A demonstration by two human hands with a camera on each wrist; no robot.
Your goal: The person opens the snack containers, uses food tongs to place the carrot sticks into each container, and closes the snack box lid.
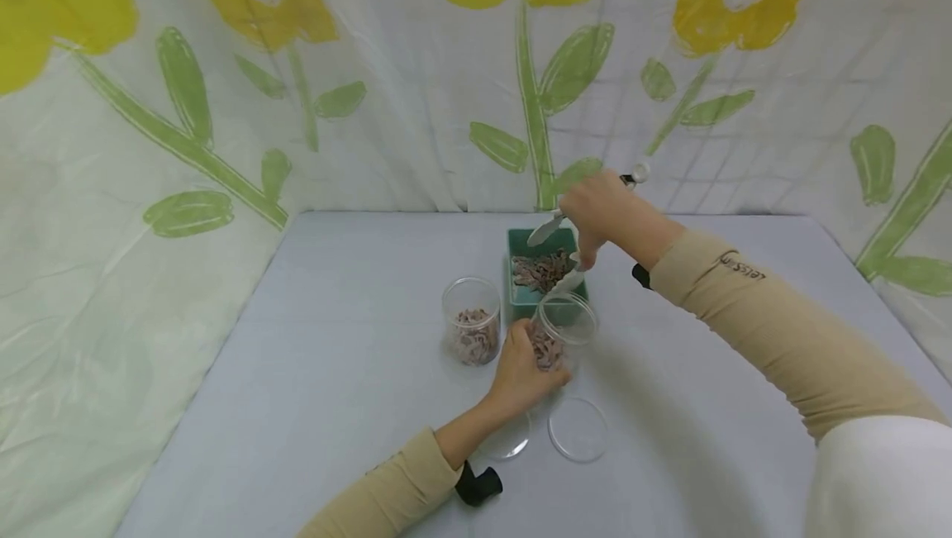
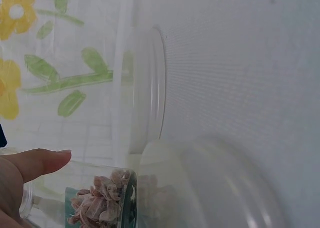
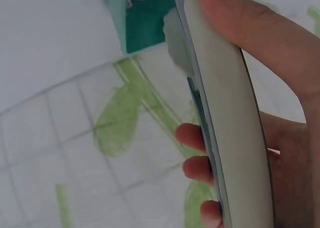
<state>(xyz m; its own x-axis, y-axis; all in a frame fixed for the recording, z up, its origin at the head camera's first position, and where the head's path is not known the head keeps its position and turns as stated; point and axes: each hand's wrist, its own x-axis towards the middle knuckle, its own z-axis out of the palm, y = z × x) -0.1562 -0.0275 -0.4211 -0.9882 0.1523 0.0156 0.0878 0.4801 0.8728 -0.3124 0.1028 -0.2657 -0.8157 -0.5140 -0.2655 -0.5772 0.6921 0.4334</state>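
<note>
My left hand (image 1: 521, 373) grips a clear round jar (image 1: 549, 348) that leans to the right with its open mouth up. Pinkish-brown shrivelled pieces fill its lower part. My right hand (image 1: 604, 207) holds tongs (image 3: 225, 112) with pale handle sides. One white tip of the tongs (image 1: 546, 230) hangs over a green tub (image 1: 524, 309), while the other points down by the jar's mouth. More brown pieces (image 1: 541, 272) lie in the tub. Whether the tongs pinch a piece cannot be seen.
A second clear jar (image 1: 472, 327), part full of the same pieces, stands left of the held one. Two clear round lids lie on the table nearer me, one lid (image 1: 552, 429) on the right, the other lid (image 1: 511, 449) partly behind my left wrist. A flower-painted curtain (image 1: 416, 108) hangs behind.
</note>
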